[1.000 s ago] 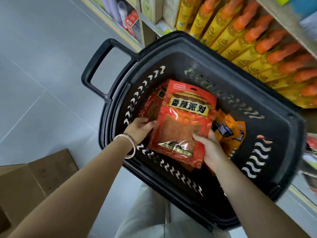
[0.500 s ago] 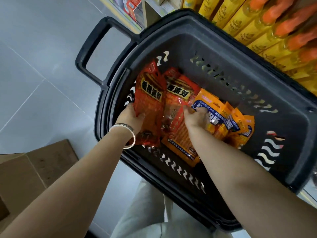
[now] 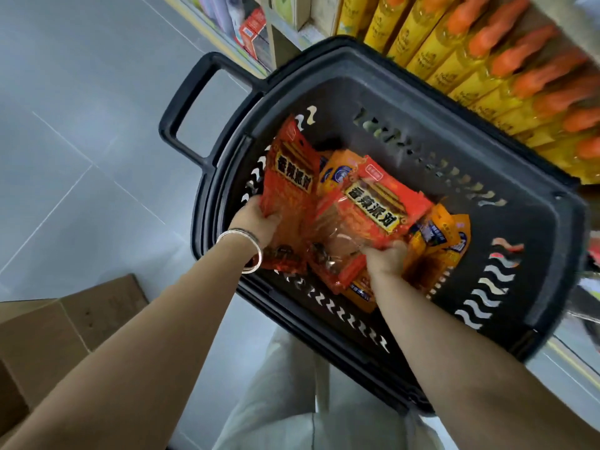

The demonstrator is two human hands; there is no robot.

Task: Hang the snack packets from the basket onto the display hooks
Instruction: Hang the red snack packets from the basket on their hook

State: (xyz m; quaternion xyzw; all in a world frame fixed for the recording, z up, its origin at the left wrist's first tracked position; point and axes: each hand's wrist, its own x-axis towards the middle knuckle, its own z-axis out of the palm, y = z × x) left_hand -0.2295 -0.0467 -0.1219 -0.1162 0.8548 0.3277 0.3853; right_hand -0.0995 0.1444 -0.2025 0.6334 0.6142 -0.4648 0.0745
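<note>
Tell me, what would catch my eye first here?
Two bright red packets at centre: the left hand grips the left red packet, the right hand grips the right red packet, inside the black basket. Orange packets lie beside them, and yellow bottles with orange caps line the shelf at upper right.

We cannot see the left hand's fingertips, tucked behind the left red packet. The right hand hides its fingers under the right red packet. Orange packets lie mostly covered. The basket blurs at right; picture edges cut off the bottles and box
</note>
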